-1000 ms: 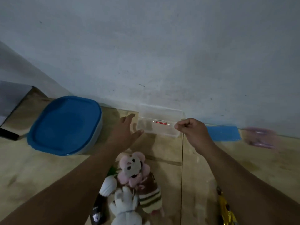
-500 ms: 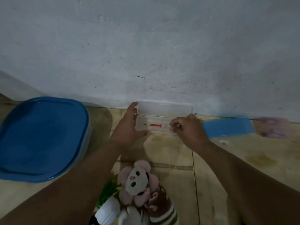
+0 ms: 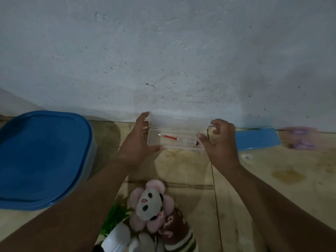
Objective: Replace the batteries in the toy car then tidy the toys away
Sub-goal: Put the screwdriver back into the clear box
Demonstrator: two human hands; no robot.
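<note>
Half a second back the right hand (image 3: 221, 144) was pinching the end of the small red-handled screwdriver (image 3: 177, 138) down inside the clear plastic case (image 3: 175, 142); now it has let go and drawn off to the case's right end, and the screwdriver lies loose along the tray. That hand holds nothing: its fingers are loosely curled, the thumb resting near the front right corner of the tray and the other fingertips up by the right edge of the raised lid (image 3: 179, 122). The left hand (image 3: 139, 140) is spread around the left end, forefinger reaching up to the lid's top corner and thumb lying along the front rim, so it steadies the case rather than clutching it.

By my judgement the step in hand is shutting the case with the tool inside. To do it well, both forefingers should bring the lid forward evenly while the thumbs keep the tray from sliding on the floor (image 3: 272, 179). The screwdriver lies slightly aslant but looks clear of the rims; it should stay flat so the lid does not pinch it. Press at both ends until the catch takes.

Outward from the hands: the case sits against the foot of the wall (image 3: 163, 60). A blue flat piece (image 3: 258, 139) lies just to the right, and a large tub with a blue lid (image 3: 41, 157) stands well to the left. Soft toys (image 3: 151, 204) are heaped near the person. No toy car can be made out for certain.
</note>
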